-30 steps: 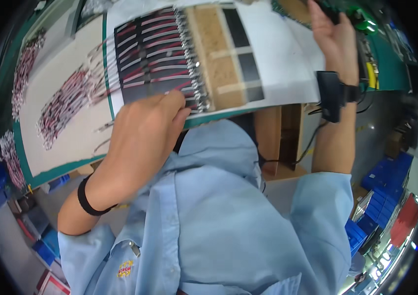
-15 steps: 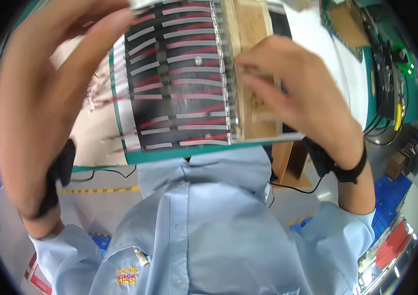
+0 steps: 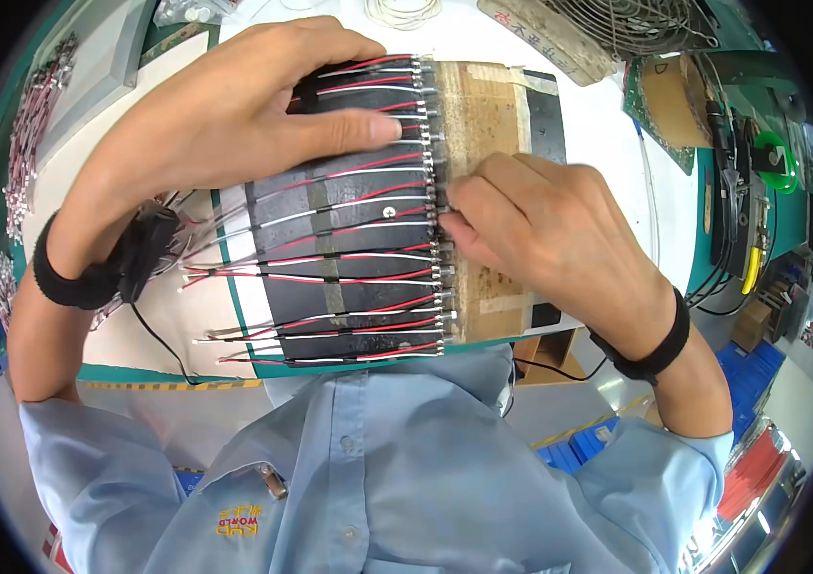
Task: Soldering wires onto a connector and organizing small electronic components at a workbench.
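A black board [image 3: 282, 244] with a row of red and white wire pairs [image 3: 368, 206] laid across it lies in front of me. The wires' right ends meet a line of small metal terminals [image 3: 441, 277] along a tan wooden strip [image 3: 493, 297]. My left hand [image 3: 253, 105] rests over the upper wires, thumb stretched out apart from the fingers, its fingertips near the terminals. At the middle of that terminal line, my right hand [image 3: 540, 210] has thumb and fingers pinched together; what is between them is hidden.
Bundles of red and white wires [image 3: 38, 134] lie at the far left by a metal tray [image 3: 91, 96]. A round wire fan guard [image 3: 636, 24] and a worn block [image 3: 545, 38] are at the back. Tools with a yellow handle [image 3: 753, 271] and a green spool [image 3: 775, 163] stand right.
My left hand has come right and down onto the upper wires from a blurred, raised position. My right hand's fingers have closed at the terminals. The view has shifted, showing more of the table's back.
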Available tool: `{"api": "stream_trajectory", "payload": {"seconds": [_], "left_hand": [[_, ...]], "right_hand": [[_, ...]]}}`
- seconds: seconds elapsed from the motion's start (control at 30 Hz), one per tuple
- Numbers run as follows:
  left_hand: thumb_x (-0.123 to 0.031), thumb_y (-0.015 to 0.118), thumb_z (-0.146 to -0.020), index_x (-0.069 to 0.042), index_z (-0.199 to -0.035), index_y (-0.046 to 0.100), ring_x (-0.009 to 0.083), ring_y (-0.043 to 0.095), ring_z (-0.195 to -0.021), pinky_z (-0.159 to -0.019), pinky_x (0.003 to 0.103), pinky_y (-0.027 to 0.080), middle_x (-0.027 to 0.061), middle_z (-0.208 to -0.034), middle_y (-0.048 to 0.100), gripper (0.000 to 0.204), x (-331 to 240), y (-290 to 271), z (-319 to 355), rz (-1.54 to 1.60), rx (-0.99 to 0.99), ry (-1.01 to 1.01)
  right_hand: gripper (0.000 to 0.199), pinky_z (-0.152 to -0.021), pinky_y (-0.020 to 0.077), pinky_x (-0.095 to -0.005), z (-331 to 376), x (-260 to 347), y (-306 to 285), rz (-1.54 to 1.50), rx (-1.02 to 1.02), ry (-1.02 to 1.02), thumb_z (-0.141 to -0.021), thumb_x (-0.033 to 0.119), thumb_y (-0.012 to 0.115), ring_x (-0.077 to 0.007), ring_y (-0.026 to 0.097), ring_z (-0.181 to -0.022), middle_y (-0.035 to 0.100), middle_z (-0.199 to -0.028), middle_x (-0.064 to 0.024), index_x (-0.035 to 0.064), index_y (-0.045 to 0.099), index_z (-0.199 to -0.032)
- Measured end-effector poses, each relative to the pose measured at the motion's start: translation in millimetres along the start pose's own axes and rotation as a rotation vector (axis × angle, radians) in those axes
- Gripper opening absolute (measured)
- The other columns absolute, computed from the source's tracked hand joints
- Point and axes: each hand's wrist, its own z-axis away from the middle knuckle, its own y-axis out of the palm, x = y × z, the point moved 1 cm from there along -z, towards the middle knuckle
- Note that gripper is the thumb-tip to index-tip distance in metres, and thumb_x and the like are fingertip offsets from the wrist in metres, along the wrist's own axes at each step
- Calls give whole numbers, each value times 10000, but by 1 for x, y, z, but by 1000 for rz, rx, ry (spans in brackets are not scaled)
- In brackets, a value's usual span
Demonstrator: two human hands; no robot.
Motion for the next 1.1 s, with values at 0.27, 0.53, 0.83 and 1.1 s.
{"api": "stream_trajectory", "payload": {"seconds": [0.27, 0.53, 0.83, 1.1], "left_hand": [[-212, 799, -858, 8, -1334, 579, 192, 621, -1013, -933, 327, 481, 139, -1098, 672, 569, -14, 8, -9, -134, -67, 7], [-146, 579, -996, 54, -900, 655, 192, 584, -633, -614, 364, 469, 127, -704, 645, 234, 4, -3, -41, -220, -353, -220], [-49, 873, -675, -37, -1244, 593, 224, 542, -906, -720, 307, 479, 107, -1168, 567, 634, -100, 53, 83, -66, -80, 193], [-11, 838, -604, 43, -1486, 391, 419, 534, -1073, -929, 445, 483, 259, -1371, 446, 991, -73, 107, 109, -471, -309, 62]], "right_hand": [[191, -612, 505, -390, -30, -42, 6, -74, -133, 175, -934, 175, 668, -312, 653, -702, 635, -755, -150, -12, 650, -897], [215, -677, 506, -479, -22, -30, -32, -152, -200, 336, -914, 119, 601, -426, 648, -727, 643, -765, -268, -86, 663, -891], [243, -691, 531, -383, 38, 11, 15, -759, -347, 442, -1015, 137, 544, -283, 666, -738, 676, -843, -163, 1, 563, -1215], [303, -846, 549, -362, 45, 52, 46, -629, -443, 393, -1027, 100, 515, -315, 705, -1013, 711, -1110, -191, -26, 522, -1303]]}}
